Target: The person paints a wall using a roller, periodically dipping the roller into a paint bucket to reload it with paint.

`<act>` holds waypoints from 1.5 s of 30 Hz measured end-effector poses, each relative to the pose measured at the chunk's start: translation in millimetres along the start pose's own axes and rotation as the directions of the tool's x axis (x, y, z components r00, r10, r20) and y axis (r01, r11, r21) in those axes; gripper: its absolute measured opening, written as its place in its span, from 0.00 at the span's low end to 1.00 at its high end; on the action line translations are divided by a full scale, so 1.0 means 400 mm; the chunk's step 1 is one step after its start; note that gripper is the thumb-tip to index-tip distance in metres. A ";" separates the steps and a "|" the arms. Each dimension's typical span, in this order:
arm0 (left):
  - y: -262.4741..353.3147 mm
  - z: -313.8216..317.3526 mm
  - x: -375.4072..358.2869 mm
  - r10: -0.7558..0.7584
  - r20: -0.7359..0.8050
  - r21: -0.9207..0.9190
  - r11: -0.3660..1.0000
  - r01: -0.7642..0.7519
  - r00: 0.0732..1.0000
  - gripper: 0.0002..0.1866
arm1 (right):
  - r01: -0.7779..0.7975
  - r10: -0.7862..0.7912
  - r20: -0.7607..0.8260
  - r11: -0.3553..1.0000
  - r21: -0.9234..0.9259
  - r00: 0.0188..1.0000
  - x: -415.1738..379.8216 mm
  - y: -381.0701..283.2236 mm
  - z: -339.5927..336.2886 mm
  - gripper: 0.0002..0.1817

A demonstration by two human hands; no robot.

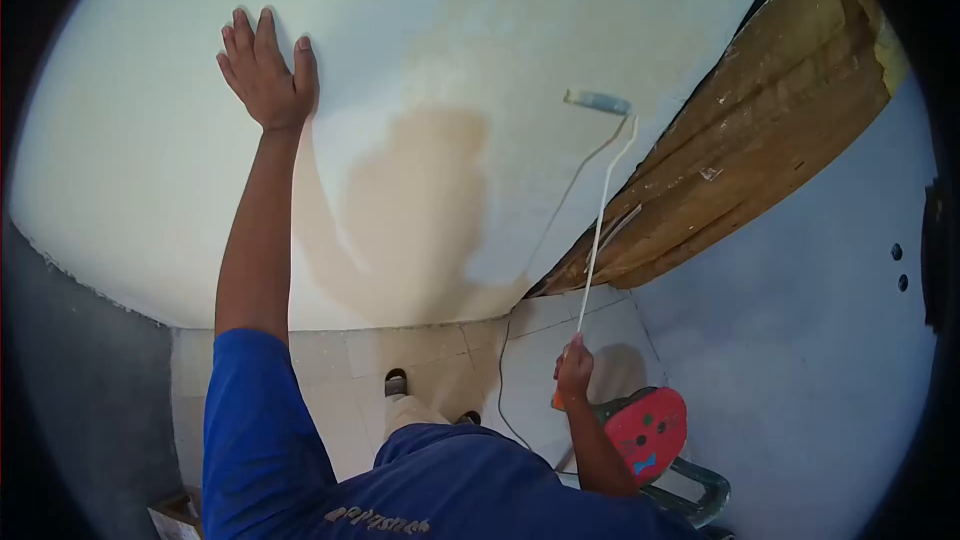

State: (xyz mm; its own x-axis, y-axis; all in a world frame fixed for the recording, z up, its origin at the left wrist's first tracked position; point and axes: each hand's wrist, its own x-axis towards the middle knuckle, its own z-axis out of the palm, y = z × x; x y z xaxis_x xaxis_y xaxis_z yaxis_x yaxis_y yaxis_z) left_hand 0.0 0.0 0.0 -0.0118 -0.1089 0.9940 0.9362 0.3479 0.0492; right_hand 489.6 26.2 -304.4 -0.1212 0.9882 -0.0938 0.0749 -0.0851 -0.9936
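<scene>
My left hand point(268, 78) lies flat against the pale wall point(400, 60), fingers spread, with the arm stretched out. In my right hand point(574, 372) is the orange handle of a paint roller point(602, 205), low at the right. Its long whitish rod runs up from my fist to the small blue-grey roller head point(597, 101), which is at the wall surface near its right edge. The rod casts a thin shadow on the wall, and a large shadow of my head and body falls on the middle of it.
Brown, paint-spotted sheeting point(740, 130) hangs along the wall's right edge. A red-topped seat with a green frame point(655, 430) stands beside my right arm. A cable point(502, 370) runs over the tiled floor point(330, 380) near my feet. At the lower left is a box point(175, 518).
</scene>
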 end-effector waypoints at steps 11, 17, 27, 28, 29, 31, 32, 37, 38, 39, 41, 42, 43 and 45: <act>0.009 -0.005 0.000 0.002 0.003 0.033 0.999 -0.002 1.000 0.26 | -0.047 0.042 -0.040 0.990 -0.136 0.998 -0.046 0.164 -0.049 0.26; 0.007 0.001 0.001 -0.010 -0.012 0.017 1.000 0.010 1.000 0.26 | 0.085 -0.084 0.018 0.993 -0.084 0.996 0.008 0.048 -0.031 0.25; 0.012 -0.004 0.003 0.002 0.021 0.012 1.000 -0.002 1.000 0.26 | 0.026 -0.018 0.041 0.980 -0.196 0.999 -0.070 0.113 0.013 0.27; 0.012 -0.004 0.003 -0.003 0.028 0.013 1.000 0.002 1.000 0.26 | -0.011 0.026 0.054 0.965 -0.262 0.998 -0.098 0.150 0.003 0.28; 0.011 -0.005 0.003 -0.008 0.035 0.014 1.000 0.008 0.999 0.26 | -0.046 0.071 0.064 0.944 -0.328 0.995 -0.112 0.169 -0.002 0.28; 0.010 -0.004 0.003 -0.010 0.032 0.023 1.000 0.009 0.999 0.26 | -0.017 0.041 0.066 0.945 -0.327 0.997 -0.121 0.164 -0.004 0.28; 0.010 -0.004 0.004 -0.010 0.034 0.024 1.000 0.010 0.999 0.26 | 0.006 0.015 0.062 0.946 -0.324 0.998 -0.123 0.161 -0.005 0.27; 0.012 -0.005 0.003 -0.011 0.034 0.016 1.000 0.011 0.999 0.26 | 0.244 -0.241 0.043 0.940 -0.241 0.970 -0.016 0.031 0.036 0.25; 0.011 -0.005 0.004 0.001 0.018 0.013 1.000 -0.001 1.000 0.27 | 0.251 -0.245 0.054 0.950 -0.185 0.968 -0.006 -0.012 0.045 0.24; 0.009 -0.005 0.004 0.002 0.017 0.012 1.000 -0.002 1.000 0.27 | 0.252 -0.246 0.053 0.950 -0.184 0.968 -0.003 -0.044 0.051 0.24; 0.005 -0.004 0.002 -0.005 0.036 0.028 1.000 0.004 0.999 0.27 | 0.122 -0.117 0.076 0.990 -0.068 0.990 0.000 -0.084 0.064 0.23; 0.006 -0.002 0.002 -0.002 0.033 0.030 1.000 0.001 0.999 0.27 | 0.124 -0.119 0.078 0.990 -0.065 0.990 -0.002 -0.073 0.066 0.23; 0.007 -0.001 0.001 -0.005 0.021 0.026 1.000 0.004 1.000 0.26 | 0.137 -0.131 0.078 0.987 -0.082 0.988 -0.010 -0.044 0.064 0.23; 0.008 -0.001 -0.006 -0.007 0.008 0.029 1.000 0.007 1.000 0.26 | 0.152 -0.144 0.084 0.983 -0.100 0.986 -0.035 0.033 0.056 0.24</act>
State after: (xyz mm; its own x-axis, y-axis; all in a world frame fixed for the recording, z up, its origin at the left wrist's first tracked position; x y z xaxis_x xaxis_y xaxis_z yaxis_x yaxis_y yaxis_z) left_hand 3.1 0.8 -2.4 -0.0214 -0.1041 0.9943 0.9257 0.3737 0.0590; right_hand 470.2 8.4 -317.7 -0.2133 0.9760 0.0451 0.1544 0.0793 -0.9848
